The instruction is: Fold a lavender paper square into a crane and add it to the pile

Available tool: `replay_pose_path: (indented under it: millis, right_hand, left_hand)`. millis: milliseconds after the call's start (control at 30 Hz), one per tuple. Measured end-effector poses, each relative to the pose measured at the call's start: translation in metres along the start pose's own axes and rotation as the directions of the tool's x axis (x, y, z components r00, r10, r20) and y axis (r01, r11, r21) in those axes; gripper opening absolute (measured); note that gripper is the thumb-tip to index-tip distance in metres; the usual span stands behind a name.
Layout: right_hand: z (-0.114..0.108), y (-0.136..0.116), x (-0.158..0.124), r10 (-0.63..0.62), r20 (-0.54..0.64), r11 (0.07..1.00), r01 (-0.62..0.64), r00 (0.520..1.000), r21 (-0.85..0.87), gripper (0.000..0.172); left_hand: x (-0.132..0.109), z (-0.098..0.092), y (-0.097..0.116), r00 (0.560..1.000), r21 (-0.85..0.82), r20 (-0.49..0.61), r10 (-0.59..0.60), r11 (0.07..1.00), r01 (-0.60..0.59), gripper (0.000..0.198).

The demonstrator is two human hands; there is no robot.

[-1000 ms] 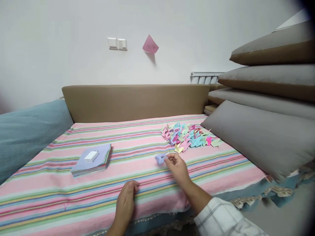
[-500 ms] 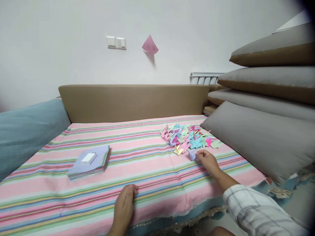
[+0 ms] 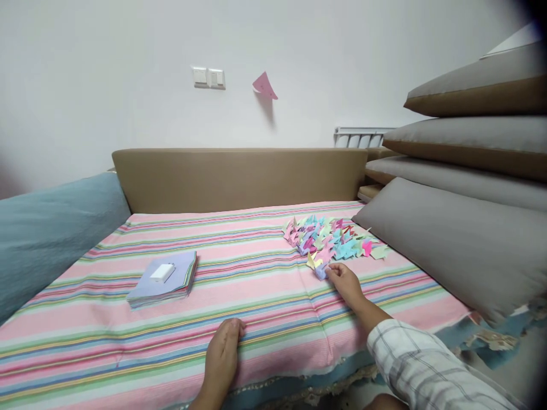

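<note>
A folded lavender paper crane (image 3: pixel 321 271) is pinched at its right side between the thumb and fingers of my right hand (image 3: pixel 345 283). It is low over the striped cloth, beside a yellow crane (image 3: pixel 314 260) at the near edge of a pile of colourful paper cranes (image 3: pixel 333 236). My left hand (image 3: pixel 223 354) lies on its side at the cloth's front, fingers loosely curved, with nothing visible in it. Its inner palm is hidden. Left of centre sits a stack of coloured paper sheets (image 3: pixel 182 276), with a small white block, perhaps a charger (image 3: pixel 163 272), on top.
The pink striped cloth (image 3: pixel 248 290) covers the seat up to a brown backrest (image 3: pixel 239 179). Grey cushions (image 3: pixel 461 228) are piled along the right side. A blue-covered armrest (image 3: pixel 64 222) bounds the left. Pink paper (image 3: pixel 265 85) and switches (image 3: pixel 208 77) are on the wall.
My right hand has moved a little left with the lavender crane, bringing it close to the yellow one. My left hand stays at the front. The view has shifted slightly.
</note>
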State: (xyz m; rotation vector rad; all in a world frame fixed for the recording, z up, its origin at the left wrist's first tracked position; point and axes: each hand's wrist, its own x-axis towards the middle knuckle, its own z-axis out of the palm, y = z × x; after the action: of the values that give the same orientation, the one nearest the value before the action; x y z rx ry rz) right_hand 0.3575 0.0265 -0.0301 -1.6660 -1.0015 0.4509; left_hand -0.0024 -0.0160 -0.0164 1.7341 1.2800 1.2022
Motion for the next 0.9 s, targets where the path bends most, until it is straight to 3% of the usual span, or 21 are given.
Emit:
replay_pose_path:
  millis: [233,400,533,633,667,733,800,833,900]
  right_hand:
    - [-0.007,-0.002,-0.010,0.012,-0.032,1.000,-0.012,0.999,0.002,0.048]
    - [-0.004,-0.037,-0.033,0.032,-0.195,0.990,-0.005,0.980,0.141,0.044]
    - [0.018,-0.088,-0.071,0.080,-0.025,0.885,-0.060,0.996,0.461,0.037]
    - [0.043,-0.105,-0.104,-0.045,0.135,0.863,-0.030,0.990,0.505,0.026]
    - [0.051,-0.105,-0.113,-0.118,0.186,0.892,0.022,0.976,0.452,0.023]
    - [0.067,-0.095,-0.128,-0.302,0.244,0.938,0.241,0.922,0.251,0.020]
    - [0.080,-0.083,-0.136,-0.476,0.429,0.861,0.507,0.768,0.048,0.015]
    - [0.085,-0.077,-0.139,-0.504,0.494,0.806,0.592,0.708,-0.026,0.015]
    - [0.092,-0.069,-0.141,-0.496,0.526,0.737,0.655,0.691,-0.164,0.018]
  left_hand:
    - [0.000,0.000,0.003,1.000,0.000,0.005,0.015,1.000,-0.015,0.044]
    - [0.000,0.000,0.003,1.000,-0.009,-0.003,0.018,1.000,-0.018,0.046]
    - [0.000,0.002,0.003,1.000,0.017,0.009,-0.009,1.000,0.009,0.045]
    - [0.000,0.004,0.005,0.999,0.104,0.048,-0.002,0.995,-0.003,0.044]
    - [0.000,0.004,0.006,0.998,0.139,0.068,0.012,0.990,-0.021,0.044]
    - [-0.001,0.005,0.008,0.991,0.199,0.122,0.054,0.977,-0.078,0.044]
    - [-0.003,0.005,0.010,0.981,0.241,0.172,0.088,0.962,-0.128,0.044]
    - [-0.004,0.005,0.010,0.977,0.252,0.190,0.098,0.957,-0.145,0.044]
    - [-0.006,0.004,0.010,0.972,0.261,0.208,0.108,0.952,-0.162,0.043]
